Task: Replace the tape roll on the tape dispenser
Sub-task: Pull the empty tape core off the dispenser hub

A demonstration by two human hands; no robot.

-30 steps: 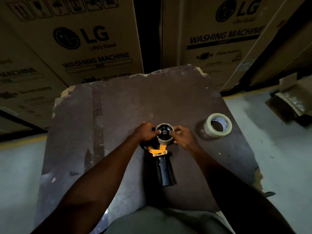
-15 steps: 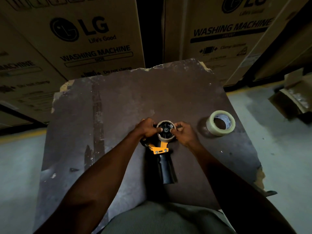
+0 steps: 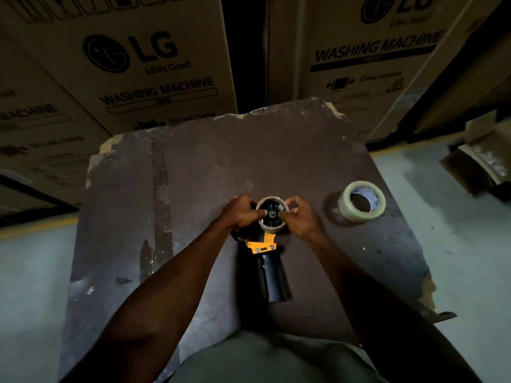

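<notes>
a tape dispenser (image 3: 265,252) lies flat on a worn dark board (image 3: 193,189), its black handle pointing toward the person and its orange bracket, with two screws, sitting between handle and wheel. on the wheel sits an empty cardboard core (image 3: 272,215), brown and thin-walled, with the black spoked hub visible inside it. the left hand (image 3: 242,214) grips the core from its left side, thumb pressed over the rim toward the hub and fingers curled behind; the right hand (image 3: 300,217) does the same from the right side, thumb on the rim and fingers closed around the outside. both hands are clamped on the core. a full roll of clear tape (image 3: 360,201) stands tilted on the board well to the right of the hands, near the board's right edge, with small print inside its core that is too fine to read. behind the board stand large cardboard boxes (image 3: 154,64) printed with the "lg" logo, "life's good", "washing machine" and "do not clamp"; the right one also shows "clamp" markings with arrows, partly blurred. the floor (image 3: 33,272) is pale concrete.
</notes>
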